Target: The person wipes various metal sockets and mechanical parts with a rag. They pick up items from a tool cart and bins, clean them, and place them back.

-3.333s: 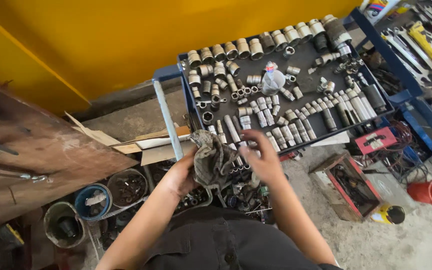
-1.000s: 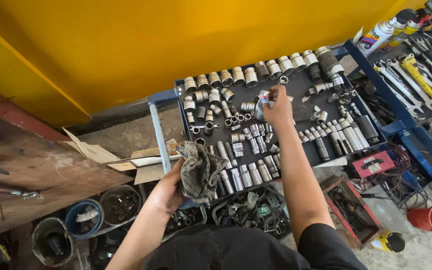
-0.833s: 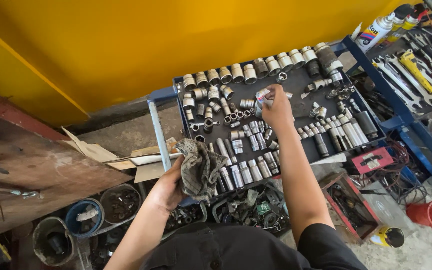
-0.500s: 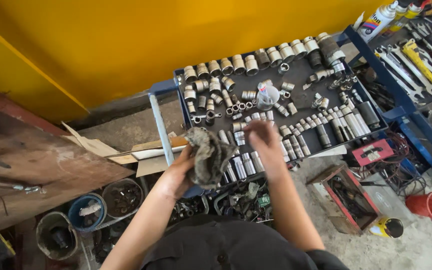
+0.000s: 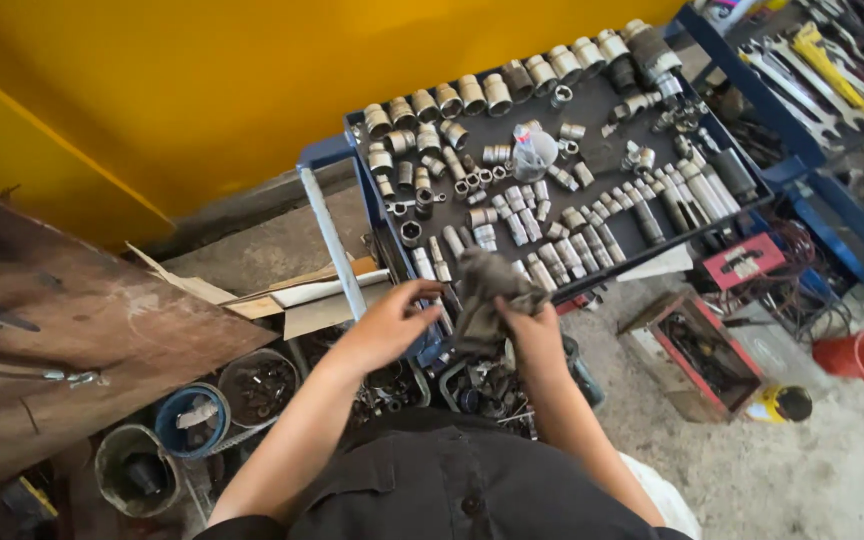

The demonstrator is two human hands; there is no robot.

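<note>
A crumpled grey rag (image 5: 487, 290) is bunched between both my hands, just in front of the near edge of a blue-rimmed tray (image 5: 324, 152). My right hand (image 5: 534, 338) grips the rag from below. Curled against its left side, my left hand (image 5: 387, 325) has its fingertips on the cloth. Whether anything is wrapped inside is hidden. The tray's dark mat carries several rows of metal sockets (image 5: 512, 92), and a small clear plastic bottle (image 5: 532, 152) stands among them.
A second blue tray of wrenches (image 5: 832, 60) sits at the far right. Below lie a red case (image 5: 742, 262), a wooden box of parts (image 5: 697, 350), a yellow can (image 5: 777, 403) and a red bucket (image 5: 857, 355). Buckets of scrap (image 5: 192, 420) stand by a wooden bench (image 5: 82, 330).
My right hand was stretched out over the sockets by the clear bottle; it has drawn back to the rag. Now both hands are together on the rag at the tray's near edge.
</note>
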